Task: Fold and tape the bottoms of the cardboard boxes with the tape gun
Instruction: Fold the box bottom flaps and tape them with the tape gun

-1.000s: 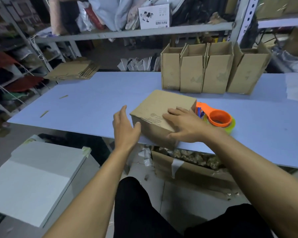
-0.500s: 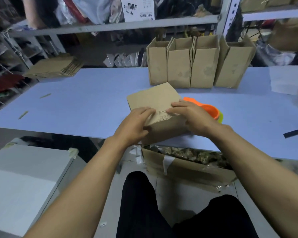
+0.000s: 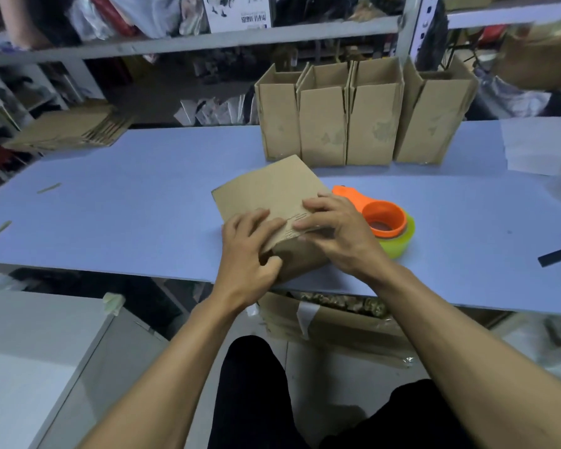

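Cardboard fills the middle of the view: a brown box (image 3: 272, 196) lies near the front edge of the pale blue surface (image 3: 127, 215), tilted so that one broad panel faces up and away from the person. The left hand (image 3: 246, 254) grips the box's near left corner, fingers laid over the top edge and the thumb curled against the side below. The right hand (image 3: 334, 228) rests on the near right part of the box with fingers spread and bent, pressing a flap edge down beside a line of small print; whether the thumb hooks under the flap cannot be told.

Just right of the box, touching or almost touching the right hand, lies the tape gun (image 3: 374, 215), orange, with a yellowish roll of tape (image 3: 399, 244) beneath it. It lies flat on the surface, with neither hand holding it.

Behind the box, toward the far edge, four upright boxes (image 3: 363, 124) stand in a row with their top flaps open, the rightmost leaning slightly. A stack of flat cardboard (image 3: 68, 131) sits at the far left. A dark strip (image 3: 559, 254) lies at the right edge. Beneath the surface an open carton (image 3: 331, 322) sits on the floor, and metal shelves (image 3: 191, 40) crowded with goods rise behind.
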Action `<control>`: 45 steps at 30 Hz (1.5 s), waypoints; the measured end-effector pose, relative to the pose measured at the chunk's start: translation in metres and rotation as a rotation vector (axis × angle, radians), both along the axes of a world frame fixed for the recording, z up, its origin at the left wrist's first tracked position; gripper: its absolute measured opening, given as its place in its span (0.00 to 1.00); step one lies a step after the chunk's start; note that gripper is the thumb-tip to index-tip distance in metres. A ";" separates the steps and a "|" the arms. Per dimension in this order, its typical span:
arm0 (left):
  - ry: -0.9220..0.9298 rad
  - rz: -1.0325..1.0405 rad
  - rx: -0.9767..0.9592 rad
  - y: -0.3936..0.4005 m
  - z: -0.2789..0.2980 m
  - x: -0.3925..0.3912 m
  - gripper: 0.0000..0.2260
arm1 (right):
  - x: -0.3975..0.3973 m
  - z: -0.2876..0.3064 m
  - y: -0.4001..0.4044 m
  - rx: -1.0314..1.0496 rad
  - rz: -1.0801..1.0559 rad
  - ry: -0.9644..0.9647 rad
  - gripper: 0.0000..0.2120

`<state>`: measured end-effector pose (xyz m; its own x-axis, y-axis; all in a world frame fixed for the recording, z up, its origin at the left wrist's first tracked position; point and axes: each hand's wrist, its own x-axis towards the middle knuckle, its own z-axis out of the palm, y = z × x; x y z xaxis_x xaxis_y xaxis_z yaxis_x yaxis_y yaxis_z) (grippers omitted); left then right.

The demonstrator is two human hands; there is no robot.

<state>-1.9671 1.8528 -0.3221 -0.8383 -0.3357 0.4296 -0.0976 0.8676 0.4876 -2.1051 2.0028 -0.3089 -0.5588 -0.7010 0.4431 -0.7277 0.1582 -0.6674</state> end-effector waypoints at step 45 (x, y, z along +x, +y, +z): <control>-0.098 0.439 -0.200 0.084 -0.004 -0.063 0.19 | -0.030 0.043 0.085 0.069 -0.521 -0.372 0.22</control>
